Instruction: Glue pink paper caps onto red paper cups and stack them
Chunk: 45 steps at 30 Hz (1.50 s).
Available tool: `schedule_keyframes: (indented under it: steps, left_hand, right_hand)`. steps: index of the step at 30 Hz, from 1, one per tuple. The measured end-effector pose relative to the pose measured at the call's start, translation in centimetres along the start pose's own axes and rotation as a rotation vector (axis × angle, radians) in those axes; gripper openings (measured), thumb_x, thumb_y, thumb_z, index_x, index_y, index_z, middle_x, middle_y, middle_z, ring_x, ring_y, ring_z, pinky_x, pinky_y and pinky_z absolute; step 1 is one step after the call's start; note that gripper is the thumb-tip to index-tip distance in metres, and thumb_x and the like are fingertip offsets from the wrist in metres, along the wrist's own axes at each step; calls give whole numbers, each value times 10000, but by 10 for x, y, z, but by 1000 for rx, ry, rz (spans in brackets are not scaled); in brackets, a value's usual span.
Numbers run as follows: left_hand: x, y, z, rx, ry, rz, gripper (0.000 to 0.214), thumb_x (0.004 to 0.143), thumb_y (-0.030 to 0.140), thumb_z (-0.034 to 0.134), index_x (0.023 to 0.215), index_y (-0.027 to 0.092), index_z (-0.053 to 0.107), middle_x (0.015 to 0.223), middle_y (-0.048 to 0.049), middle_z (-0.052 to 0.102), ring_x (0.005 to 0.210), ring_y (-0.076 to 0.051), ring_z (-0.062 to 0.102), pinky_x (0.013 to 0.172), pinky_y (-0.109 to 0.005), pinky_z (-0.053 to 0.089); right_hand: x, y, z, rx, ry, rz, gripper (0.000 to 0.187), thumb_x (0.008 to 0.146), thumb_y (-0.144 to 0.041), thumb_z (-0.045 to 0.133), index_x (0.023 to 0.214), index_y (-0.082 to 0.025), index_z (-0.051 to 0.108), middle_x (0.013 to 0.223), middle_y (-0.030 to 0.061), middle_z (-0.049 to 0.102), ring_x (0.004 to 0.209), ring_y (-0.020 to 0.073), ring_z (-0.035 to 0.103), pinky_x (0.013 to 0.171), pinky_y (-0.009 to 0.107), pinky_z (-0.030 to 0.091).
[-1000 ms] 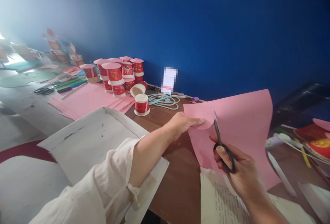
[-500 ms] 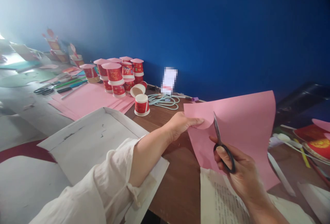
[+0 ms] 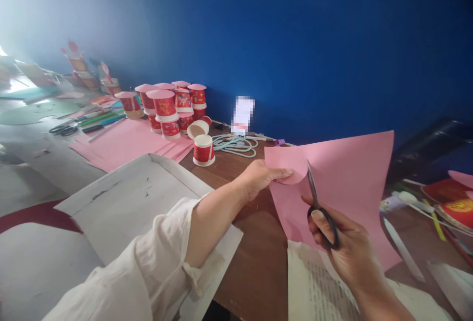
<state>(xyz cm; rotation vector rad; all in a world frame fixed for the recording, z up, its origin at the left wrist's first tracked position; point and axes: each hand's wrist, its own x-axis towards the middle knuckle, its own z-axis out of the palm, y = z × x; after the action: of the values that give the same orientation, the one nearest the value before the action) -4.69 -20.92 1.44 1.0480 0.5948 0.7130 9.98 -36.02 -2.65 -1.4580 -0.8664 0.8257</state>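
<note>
My left hand (image 3: 261, 178) pinches the left part of a large pink sheet of paper (image 3: 347, 188), thumb lying on top and the other fingers mostly hidden. My right hand (image 3: 342, 237) grips scissors (image 3: 314, 190) by their black handles, the thumb at one loop. The blades point up and away from me, nearly together, at a curved cut in the paper. A rounded flap of pink paper lies between the blades and my left thumb. The sheet is held up off the table, its right side bowed.
Printed paper (image 3: 314, 281) lies under the pink sheet. Red paper cups (image 3: 162, 107) with pink tops are stacked at the back left, beside pink sheets (image 3: 114, 144). A single cup (image 3: 203, 151), a pale-blue cord (image 3: 234, 146) and a white box lid (image 3: 136, 198) are nearby.
The scissors and my right hand have shifted very slightly right along the curved cut. The sheet has moved a little with them; my left hand keeps the same grip.
</note>
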Motion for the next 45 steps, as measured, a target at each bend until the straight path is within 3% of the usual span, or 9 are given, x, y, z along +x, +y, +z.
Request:
schedule_keyframes:
  steps: [6, 21, 32, 45]
  left_hand:
    - [0, 0, 0, -13, 5, 2, 418, 580, 309, 844, 923, 99, 733, 1015, -145, 718, 891, -238, 666, 896, -373, 484]
    - [1, 1, -2, 145, 48, 3, 356, 649, 264, 785, 956, 92, 731, 1054, -147, 716, 972, -260, 665, 934, -376, 481]
    - [-4, 8, 0, 254, 78, 31, 315, 682, 260, 758, 966, 125, 736, 1057, -109, 723, 1014, -258, 655, 900, -336, 497]
    - [0, 6, -1, 212, 78, 14, 355, 671, 262, 772, 990, 112, 730, 1077, -131, 715, 1011, -263, 661, 926, -358, 495]
  right_hand:
    - [-1, -4, 1, -17, -6, -9, 443, 756, -456, 755, 1135, -228, 727, 620, -3, 564, 501, 86, 477, 459, 196, 412]
    - [10, -14, -6, -322, -37, -63, 539, 767, -506, 709, 1209, -199, 683, 600, 0, 593, 561, 140, 531, 539, 252, 439]
    - [18, -11, -11, -265, -59, -56, 524, 741, -509, 741, 1177, -223, 701, 628, -6, 603, 574, 129, 537, 551, 238, 460]
    - [18, -9, -16, -244, -73, -67, 532, 756, -490, 737, 1217, -230, 680, 644, -14, 584, 567, 113, 508, 542, 225, 459]
